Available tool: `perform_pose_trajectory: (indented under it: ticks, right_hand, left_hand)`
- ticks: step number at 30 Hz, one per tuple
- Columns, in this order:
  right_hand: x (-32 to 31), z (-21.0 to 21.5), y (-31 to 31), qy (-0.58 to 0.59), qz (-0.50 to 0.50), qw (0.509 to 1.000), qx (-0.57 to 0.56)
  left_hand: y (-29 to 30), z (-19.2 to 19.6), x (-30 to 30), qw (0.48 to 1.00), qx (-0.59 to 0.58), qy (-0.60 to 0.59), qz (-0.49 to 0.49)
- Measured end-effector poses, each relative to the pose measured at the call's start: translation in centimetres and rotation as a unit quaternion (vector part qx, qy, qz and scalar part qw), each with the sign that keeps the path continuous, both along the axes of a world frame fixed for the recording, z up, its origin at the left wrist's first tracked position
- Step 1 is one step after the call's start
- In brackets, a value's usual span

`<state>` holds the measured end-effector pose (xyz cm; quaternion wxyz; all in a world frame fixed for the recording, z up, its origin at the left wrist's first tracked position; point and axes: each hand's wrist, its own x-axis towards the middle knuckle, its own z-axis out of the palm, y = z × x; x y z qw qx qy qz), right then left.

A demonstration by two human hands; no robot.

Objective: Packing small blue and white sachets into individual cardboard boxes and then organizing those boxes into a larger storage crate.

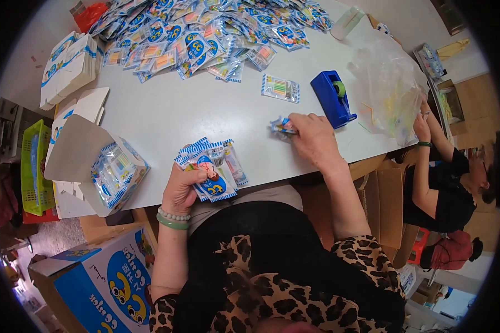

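Note:
My left hand (186, 183) is closed on several small candy packets (214, 172), fanned in a stack above the table's near edge. A bead bracelet and a green bangle circle that wrist. Farther right, my right hand (315, 141) pinches one blue-and-white candy packet (282, 126), slightly blurred, over the white table (222, 114). Beside my left hand stands an open carton (129, 161), its lid raised, with packets inside. One loose packet (280, 89) lies flat beyond my right hand.
A large heap of packets (200, 41) covers the far side. Flat folded cartons (72, 69) are stacked at left. On the right are a blue tape dispenser (332, 100), a clear plastic bag (386, 83) and a co-worker (444, 177). A big printed box (103, 283) stands below left.

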<state>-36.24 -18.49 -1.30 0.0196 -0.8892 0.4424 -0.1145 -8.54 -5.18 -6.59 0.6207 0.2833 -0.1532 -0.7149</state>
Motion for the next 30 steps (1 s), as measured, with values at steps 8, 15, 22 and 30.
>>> perform_pose_trajectory:
  ticks: [8,15,22,30]
  right_hand:
    - [0.3,0.7,-1.2,-0.009,-0.082,0.989,0.126]
    - [0.1,-1.7,-11.8,-0.168,-0.031,0.948,0.269]
    - [1.2,-2.8,-12.1,-0.139,-0.141,0.944,0.264]
    - [1.7,-2.9,-7.6,-0.044,-0.01,0.998,-0.048]
  left_hand:
    - [0.1,0.2,0.0,1.0,0.011,0.004,0.013]
    - [-0.2,-0.3,0.1,1.0,-0.005,0.0,-0.021]
    - [0.0,0.2,0.1,1.0,0.026,0.008,0.001]
    - [-0.1,0.4,0.0,0.999,0.027,0.017,0.0]
